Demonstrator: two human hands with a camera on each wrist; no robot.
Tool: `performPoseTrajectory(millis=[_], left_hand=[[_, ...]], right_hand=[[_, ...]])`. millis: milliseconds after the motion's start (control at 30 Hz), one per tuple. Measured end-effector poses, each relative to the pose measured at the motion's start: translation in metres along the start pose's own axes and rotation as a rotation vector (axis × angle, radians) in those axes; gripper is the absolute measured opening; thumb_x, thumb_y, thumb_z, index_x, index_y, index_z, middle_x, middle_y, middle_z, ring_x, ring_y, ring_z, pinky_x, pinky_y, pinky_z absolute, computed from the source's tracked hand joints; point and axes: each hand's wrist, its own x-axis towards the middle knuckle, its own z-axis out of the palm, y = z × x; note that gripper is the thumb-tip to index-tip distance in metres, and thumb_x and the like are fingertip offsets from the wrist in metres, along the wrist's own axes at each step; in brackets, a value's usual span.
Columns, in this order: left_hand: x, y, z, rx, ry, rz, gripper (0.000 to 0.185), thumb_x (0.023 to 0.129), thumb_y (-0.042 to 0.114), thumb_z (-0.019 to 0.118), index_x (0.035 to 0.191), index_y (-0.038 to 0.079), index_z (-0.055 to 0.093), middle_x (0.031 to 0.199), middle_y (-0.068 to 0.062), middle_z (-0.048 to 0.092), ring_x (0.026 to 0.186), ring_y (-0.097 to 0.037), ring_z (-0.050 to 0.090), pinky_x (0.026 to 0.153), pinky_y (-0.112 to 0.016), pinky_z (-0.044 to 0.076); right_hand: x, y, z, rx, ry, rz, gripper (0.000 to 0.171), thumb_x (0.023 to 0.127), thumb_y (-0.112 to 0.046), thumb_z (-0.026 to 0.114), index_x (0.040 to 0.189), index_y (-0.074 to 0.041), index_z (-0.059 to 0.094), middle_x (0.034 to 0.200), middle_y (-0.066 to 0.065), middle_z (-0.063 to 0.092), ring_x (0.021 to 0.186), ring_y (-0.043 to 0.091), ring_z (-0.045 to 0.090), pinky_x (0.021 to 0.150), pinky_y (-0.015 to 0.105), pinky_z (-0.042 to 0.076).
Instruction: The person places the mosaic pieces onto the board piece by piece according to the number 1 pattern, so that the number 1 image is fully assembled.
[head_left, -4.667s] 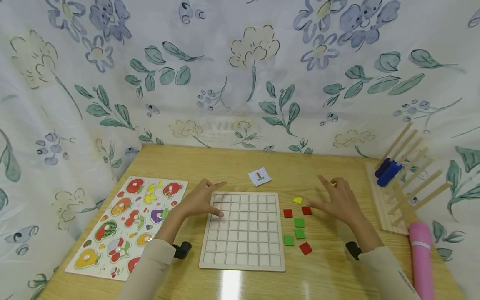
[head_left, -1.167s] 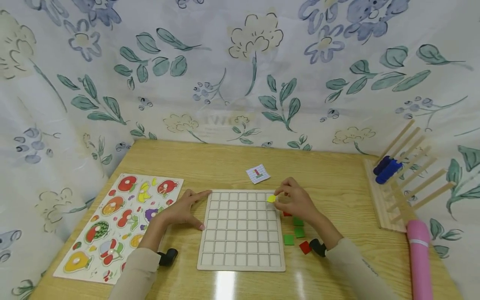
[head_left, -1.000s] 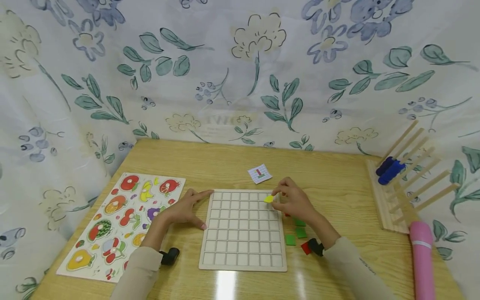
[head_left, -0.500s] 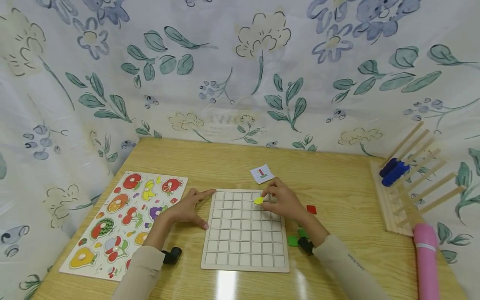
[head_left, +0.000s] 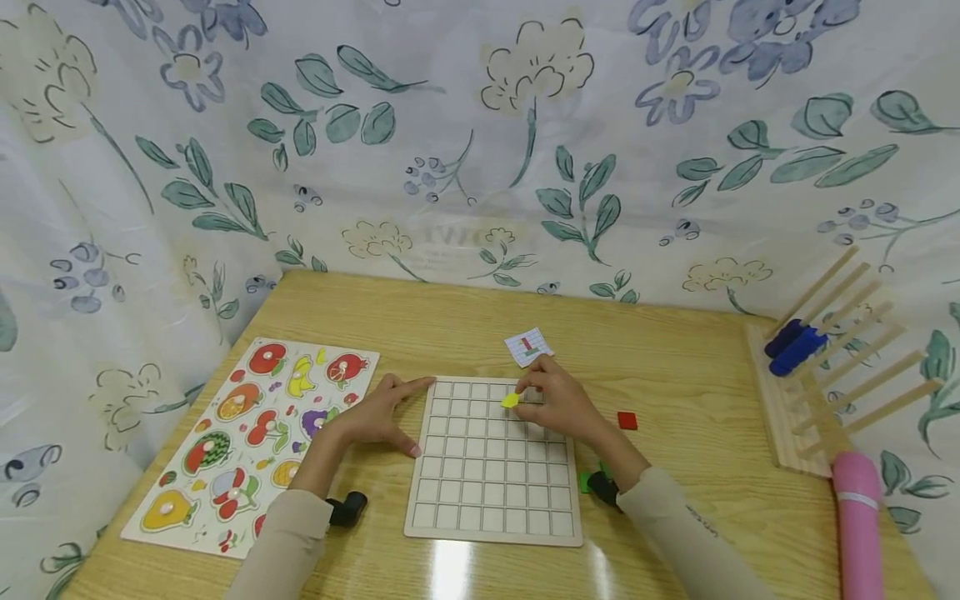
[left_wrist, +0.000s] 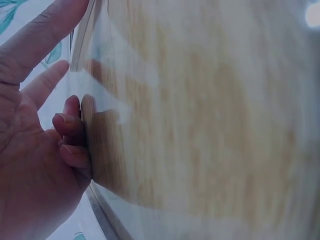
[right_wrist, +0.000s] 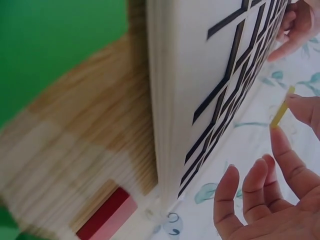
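Observation:
A pale wooden grid board point(head_left: 495, 460) lies at the table's middle. My right hand point(head_left: 555, 400) hovers over the board's upper rows and pinches a small yellow tile point(head_left: 511, 400) between thumb and forefinger; the right wrist view shows the yellow tile point(right_wrist: 281, 107) edge-on between the fingertips, above the grid board point(right_wrist: 200, 85). My left hand point(head_left: 378, 414) rests on the table against the board's left edge, index finger along the top corner, fingers relaxed. In the left wrist view the left hand point(left_wrist: 45, 135) touches the wooden tabletop point(left_wrist: 200, 120).
A red tile point(head_left: 627, 421) and green tiles point(head_left: 584, 482) lie right of the board; a small pattern card point(head_left: 528, 347) behind it. A fruit peg puzzle point(head_left: 251, 433) lies left. A wooden dowel rack point(head_left: 817, 375) with blue pieces and a pink cylinder point(head_left: 859, 521) stand at right. Floral cloth surrounds the table.
My right hand picked the yellow tile from the pile right of the board and carried it leftward over the board's top rows. The left hand stays at the board's left edge.

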Motion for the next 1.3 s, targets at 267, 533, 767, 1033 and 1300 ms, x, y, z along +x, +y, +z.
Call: performPoseTrajectory(millis=[267,533,767,1033,1300], left_hand=[[-0.002,0.002,-0.001,-0.011,-0.003,0.02,0.111,0.063,0.03,0.094,0.156,0.021,0.034,0.107,-0.011,0.032,0.097,-0.026,0.036,0.085,-0.039,0.034],[-0.002,0.005,0.0,-0.024,0.002,0.005,0.111,0.063,0.027,0.094,0.156,0.021,0.034,0.108,-0.011,0.032,0.097,-0.026,0.036,0.085,-0.039,0.034],[-0.001,0.004,0.0,-0.024,0.013,-0.003,0.11,0.062,0.026,0.095,0.155,0.021,0.036,0.107,-0.011,0.032,0.097,-0.026,0.038,0.086,-0.04,0.036],[-0.002,0.006,0.001,-0.032,0.017,-0.02,0.11,0.061,0.025,0.095,0.155,0.022,0.037,0.107,-0.011,0.032,0.098,-0.026,0.038,0.087,-0.04,0.036],[-0.002,0.009,0.001,-0.046,0.025,-0.05,0.111,0.061,0.026,0.096,0.155,0.025,0.037,0.108,-0.011,0.033,0.1,-0.027,0.039,0.087,-0.04,0.036]], right_hand=[[0.006,-0.006,0.005,-0.007,-0.017,-0.024,0.016,0.081,-0.02,0.081,0.092,-0.012,0.073,0.105,0.003,0.051,0.08,0.016,0.048,0.068,0.028,0.041],[0.014,-0.008,0.012,-0.058,-0.06,-0.038,0.016,0.083,-0.021,0.078,0.095,-0.011,0.074,0.105,0.001,0.05,0.076,0.011,0.044,0.068,0.027,0.041],[0.018,-0.014,0.015,-0.079,-0.077,-0.057,0.017,0.083,-0.02,0.078,0.096,-0.01,0.074,0.105,0.003,0.05,0.078,0.013,0.044,0.069,0.028,0.041],[0.024,-0.021,0.021,-0.134,-0.116,-0.067,0.018,0.084,-0.023,0.079,0.096,-0.011,0.075,0.105,0.002,0.051,0.08,0.012,0.045,0.069,0.028,0.042],[0.027,-0.023,0.026,-0.202,-0.116,-0.09,0.019,0.083,-0.025,0.081,0.095,-0.011,0.076,0.104,0.003,0.051,0.079,0.011,0.045,0.065,0.026,0.041]])
